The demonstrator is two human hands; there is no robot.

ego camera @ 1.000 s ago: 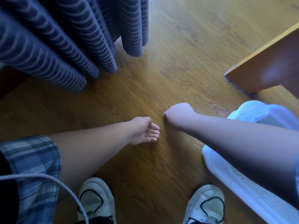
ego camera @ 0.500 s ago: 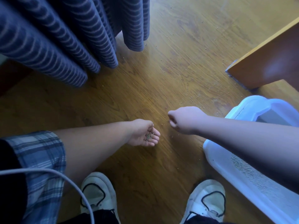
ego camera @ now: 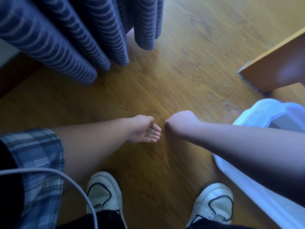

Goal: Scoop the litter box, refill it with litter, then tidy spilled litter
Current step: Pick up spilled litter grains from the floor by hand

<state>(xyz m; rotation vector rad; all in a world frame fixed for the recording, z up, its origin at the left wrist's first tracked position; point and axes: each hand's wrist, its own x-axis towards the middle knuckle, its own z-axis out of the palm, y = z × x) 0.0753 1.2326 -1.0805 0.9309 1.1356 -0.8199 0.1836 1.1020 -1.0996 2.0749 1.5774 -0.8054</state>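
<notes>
My left hand [ego camera: 145, 129] is held palm up just above the wooden floor, cupped around a small heap of grey litter grains [ego camera: 149, 132]. My right hand [ego camera: 180, 120] hovers right beside it, knuckles up, its fingers curled under and hidden from me. The white litter box [ego camera: 270, 113] stands at the right, partly covered by my right forearm; pale litter shows inside it near the bottom right. Loose litter grains [ego camera: 200, 102] are scattered over the floor beyond my right hand, toward the box.
A blue striped curtain [ego camera: 69, 35] hangs down to the floor at the upper left. A wooden furniture corner [ego camera: 272, 66] juts in at the upper right. My two white shoes [ego camera: 104, 190] stand at the bottom, and a grey cable [ego camera: 49, 172] crosses the lower left.
My right hand has moved back close to the left hand's fingertips after drifting slightly away. The left hand stays cupped with the grains in it.
</notes>
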